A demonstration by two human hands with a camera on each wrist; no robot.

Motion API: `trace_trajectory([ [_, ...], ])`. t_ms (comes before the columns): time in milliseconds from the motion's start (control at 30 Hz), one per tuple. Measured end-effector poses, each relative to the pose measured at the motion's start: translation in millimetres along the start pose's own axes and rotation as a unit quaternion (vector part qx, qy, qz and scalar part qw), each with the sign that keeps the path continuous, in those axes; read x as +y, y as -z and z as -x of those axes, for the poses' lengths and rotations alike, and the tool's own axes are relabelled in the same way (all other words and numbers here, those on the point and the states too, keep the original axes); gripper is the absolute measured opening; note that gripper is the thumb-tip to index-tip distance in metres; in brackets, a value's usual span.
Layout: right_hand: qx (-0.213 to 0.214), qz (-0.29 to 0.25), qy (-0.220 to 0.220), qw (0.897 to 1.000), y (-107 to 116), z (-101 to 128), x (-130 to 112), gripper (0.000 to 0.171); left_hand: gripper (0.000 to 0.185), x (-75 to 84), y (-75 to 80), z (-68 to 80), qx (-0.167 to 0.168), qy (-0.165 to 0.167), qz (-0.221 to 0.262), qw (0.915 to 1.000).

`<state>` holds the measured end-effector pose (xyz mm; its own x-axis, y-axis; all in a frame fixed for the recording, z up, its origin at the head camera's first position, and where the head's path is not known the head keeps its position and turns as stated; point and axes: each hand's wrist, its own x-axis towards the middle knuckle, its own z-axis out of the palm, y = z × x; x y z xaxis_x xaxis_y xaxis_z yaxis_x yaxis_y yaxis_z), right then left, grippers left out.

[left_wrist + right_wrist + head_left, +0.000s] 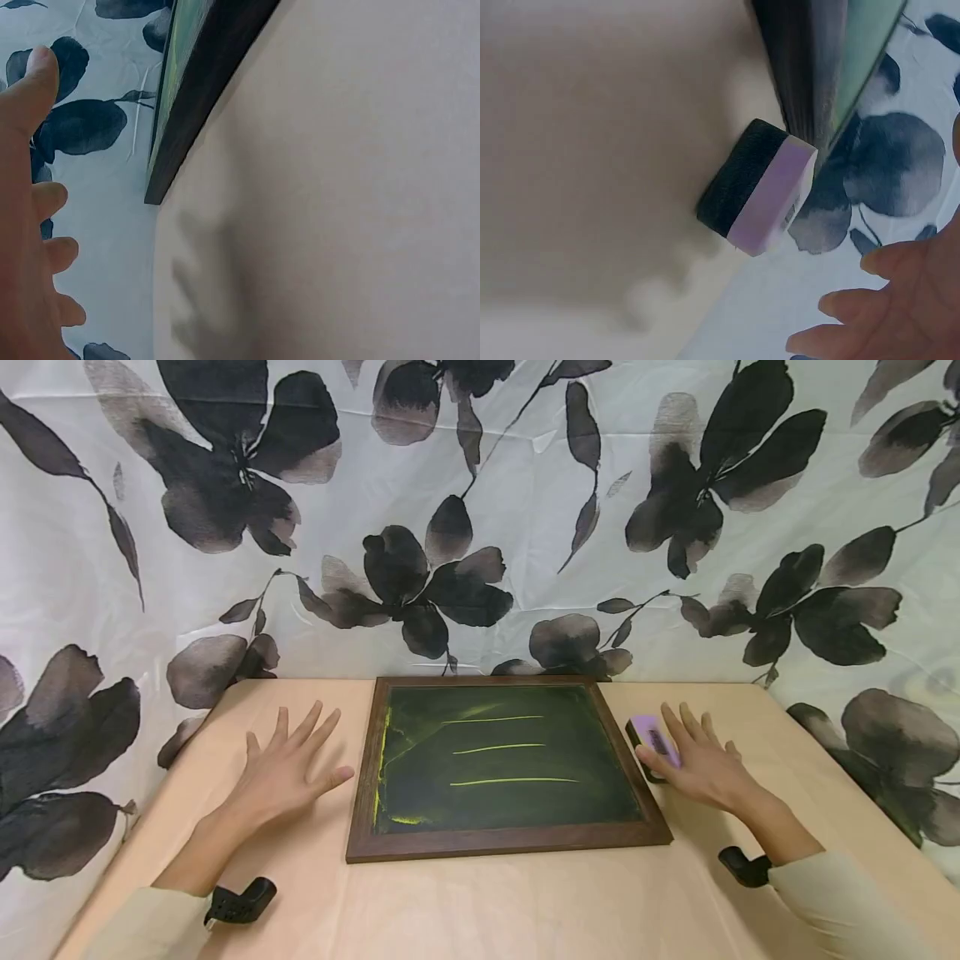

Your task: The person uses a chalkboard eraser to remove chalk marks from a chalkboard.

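Note:
A dark green chalkboard (510,768) in a brown wooden frame (202,97) lies flat on the tan table (487,902); three yellow chalk lines cross it, with yellow smears along its left side. My left hand (288,768) hovers flat, fingers spread, just left of the board and holds nothing. A purple-topped eraser (651,737) with a black felt base (735,184) sits against the board's right edge. My right hand (697,760) is stretched over it with straight fingers (885,262); the right wrist view shows a gap between them and the eraser.
A white cloth with large black flowers (480,527) hangs behind the table and drapes down both sides. Black wrist mounts (240,902) sit on both forearms. Bare tabletop lies in front of the board.

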<state>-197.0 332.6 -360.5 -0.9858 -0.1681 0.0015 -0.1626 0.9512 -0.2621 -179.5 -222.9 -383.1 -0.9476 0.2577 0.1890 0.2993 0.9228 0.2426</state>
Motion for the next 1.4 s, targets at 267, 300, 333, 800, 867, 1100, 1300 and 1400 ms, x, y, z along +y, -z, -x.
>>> trace_trajectory([
  [267,-0.001,-0.05,-0.021,0.999,-7.4,-9.6,6.4,0.091,0.082,4.6,-15.6,-3.9,0.009,-0.022,0.035,0.9991],
  [300,-0.002,-0.055,-0.023,0.998,-9.0,-10.6,7.3,0.091,0.081,5.4,-17.7,-4.3,0.012,-0.026,0.039,0.9988],
  [333,-0.003,-0.061,-0.025,0.998,-10.8,-11.6,8.2,0.092,0.081,5.8,-20.1,-4.7,0.014,-0.03,0.044,0.9985],
  [800,0.059,-0.047,-0.063,0.995,-37.3,-20.5,-0.2,0.098,0.076,1.7,-46.9,2.3,0.01,-0.059,0.156,0.986],
  [867,0.069,-0.043,-0.067,0.994,-37.0,-21.5,-1.1,0.095,0.076,1.7,-50.3,3.1,0.011,-0.061,0.157,0.9857],
  [1100,0.078,-0.043,-0.115,0.989,-33.0,-22.0,-3.7,0.088,0.072,2.4,-54.1,2.6,0.01,-0.075,0.123,0.9894],
  [1300,0.056,-0.061,-0.146,0.986,-29.3,-18.0,-6.1,0.081,0.069,4.8,-55.3,3.8,0.013,-0.077,0.112,0.9906],
  [1400,0.044,-0.076,-0.155,0.984,-25.8,-15.3,-4.9,0.07,0.069,5.6,-56.3,5.4,0.011,-0.078,0.112,0.9906],
])
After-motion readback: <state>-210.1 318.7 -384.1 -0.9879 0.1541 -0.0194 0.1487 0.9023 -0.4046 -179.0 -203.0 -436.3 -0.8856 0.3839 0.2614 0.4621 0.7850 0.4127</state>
